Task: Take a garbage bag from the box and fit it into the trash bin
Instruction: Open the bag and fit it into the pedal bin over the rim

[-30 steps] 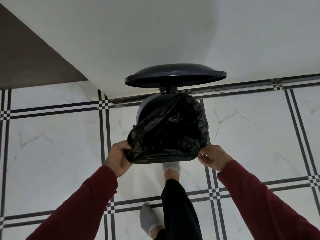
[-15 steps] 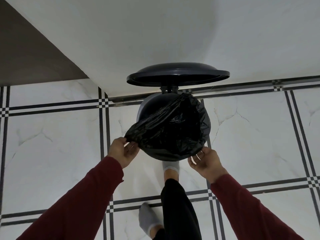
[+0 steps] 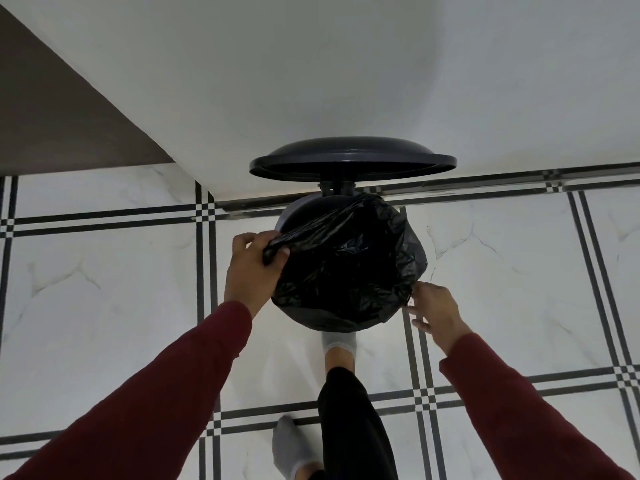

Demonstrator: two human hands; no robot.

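Note:
A round dark pedal bin (image 3: 294, 216) stands against the white wall with its lid (image 3: 349, 160) raised. A black garbage bag (image 3: 349, 265) sits in the bin's mouth and is folded over the near and right rim. The far left rim still shows bare. My left hand (image 3: 251, 268) pinches the bag's left edge, pulled taut toward the left rim. Fingers spread, my right hand (image 3: 434, 311) touches the bag's lower right edge at the rim. The bag box is not in view.
My foot in a grey sock (image 3: 339, 344) rests at the bin's base, where the pedal is hidden. My other foot (image 3: 291, 452) stands behind it on white marble tiles with black lines. A dark wall panel (image 3: 62, 126) is at the upper left.
My left hand lifted the bag's left edge up and away toward the rim. My right hand let go of the front edge and slid right along the rim. The bag's front now wraps the near rim.

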